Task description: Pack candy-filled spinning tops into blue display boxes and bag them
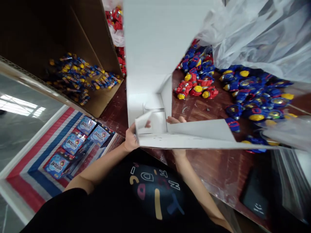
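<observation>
Both hands are on a white cardboard box (148, 85), partly folded, its tall back panel rising away from me and its inside facing up. At the near left corner my left hand (131, 138) is closed on the edge, beside a folded flap. My right hand (179, 152) grips the near wall from below, and its fingertips show over the inner side. A long side flap of the box stretches out to the right over the table. Inside the box I see only white folded panels.
Red toys (196, 89) and blue toys (257, 94) lie in heaps on the dark red table (204, 168). A brown carton (107, 97) at left holds small blue-and-yellow items. Printed boxes (73, 142) sit in a striped bin. Clear plastic (262, 42) covers the right side. A black object (255, 191) lies front right.
</observation>
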Demonstrator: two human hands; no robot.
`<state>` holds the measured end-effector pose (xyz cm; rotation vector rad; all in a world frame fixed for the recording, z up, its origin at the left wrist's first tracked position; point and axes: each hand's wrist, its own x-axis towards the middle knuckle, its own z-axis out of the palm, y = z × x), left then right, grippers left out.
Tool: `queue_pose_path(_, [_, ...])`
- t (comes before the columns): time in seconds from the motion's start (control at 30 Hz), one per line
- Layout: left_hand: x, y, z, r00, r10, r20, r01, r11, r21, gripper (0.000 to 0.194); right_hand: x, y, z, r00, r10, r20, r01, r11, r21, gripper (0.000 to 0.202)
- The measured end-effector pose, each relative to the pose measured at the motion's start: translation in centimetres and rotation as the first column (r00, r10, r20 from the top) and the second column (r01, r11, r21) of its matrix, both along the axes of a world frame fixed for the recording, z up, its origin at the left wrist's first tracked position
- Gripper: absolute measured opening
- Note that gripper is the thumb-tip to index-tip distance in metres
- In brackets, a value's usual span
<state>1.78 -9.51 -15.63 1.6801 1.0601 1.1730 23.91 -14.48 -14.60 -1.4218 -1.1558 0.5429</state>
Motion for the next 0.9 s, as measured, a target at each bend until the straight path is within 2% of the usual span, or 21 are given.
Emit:
queue_pose_path(0.1, [-0.2,0.9,0.1,1.000,-0.021,0.019,0.022,0.999,-0.026,0.087,0.8,0.8,-0.6,1.000,-0.010,-0.006,0.010,1.000,-0.021,0.068])
queue_pose_path(0.23, [-0.7,3.2,1.5,0.999,-0.030,0.018,0.031,0.996,-0.085,0.082,1.6,2.0,-0.6,0.997,-0.072,0.018,0.073,0.995,-0.071,0.068])
queue_pose_path(0.33, [-0.7,3.7,2.4,0.998,0.060,-0.021,-0.062,0.992,-0.109,0.067,1.6,2.0,-0.2,0.994,-0.096,0.045,0.100,0.989,-0.108,0.071])
queue_pose_path(0.4, [-0.3,3.2,2.5,0.988,0.151,-0.044,-0.155,0.981,-0.112,0.059,1.4,1.9,0.1,0.992,-0.108,0.071,0.117,0.983,-0.139,0.071])
queue_pose_path(0.47, [0.1,2.6,2.2,0.970,0.231,-0.076,-0.239,0.964,-0.117,0.060,1.2,2.0,0.6,0.988,-0.115,0.101,0.131,0.976,-0.175,0.072])
queue_pose_path(0.53, [0.4,2.3,2.2,0.953,0.273,-0.128,-0.284,0.955,-0.081,0.066,1.0,2.3,1.2,0.984,-0.118,0.132,0.145,0.966,-0.215,0.073])
queue_pose_path(0.6, [0.3,3.0,3.0,0.943,0.278,-0.180,-0.271,0.960,0.066,0.077,0.9,2.7,1.7,0.981,-0.114,0.159,0.153,0.953,-0.261,0.074])
queue_pose_path(0.67, [0.3,5.0,4.7,0.947,0.250,-0.202,-0.184,0.936,0.299,0.090,0.9,3.1,2.0,0.979,-0.097,0.177,0.149,0.940,-0.307,0.072])
queue_pose_path(0.73, [0.6,8.2,7.0,0.960,0.183,-0.214,-0.060,0.876,0.478,0.092,1.1,3.3,2.3,0.979,-0.075,0.189,0.137,0.931,-0.339,0.072])
queue_pose_path(0.83, [2.3,13.3,9.3,0.967,0.058,-0.250,0.089,0.838,0.538,0.079,1.4,3.4,2.6,0.977,-0.061,0.202,0.132,0.925,-0.357,0.074])
queue_pose_path(0.9, [3.6,15.5,9.6,0.959,0.078,-0.272,0.079,0.851,0.519,0.076,1.5,3.4,2.9,0.977,-0.053,0.207,0.128,0.921,-0.368,0.072])
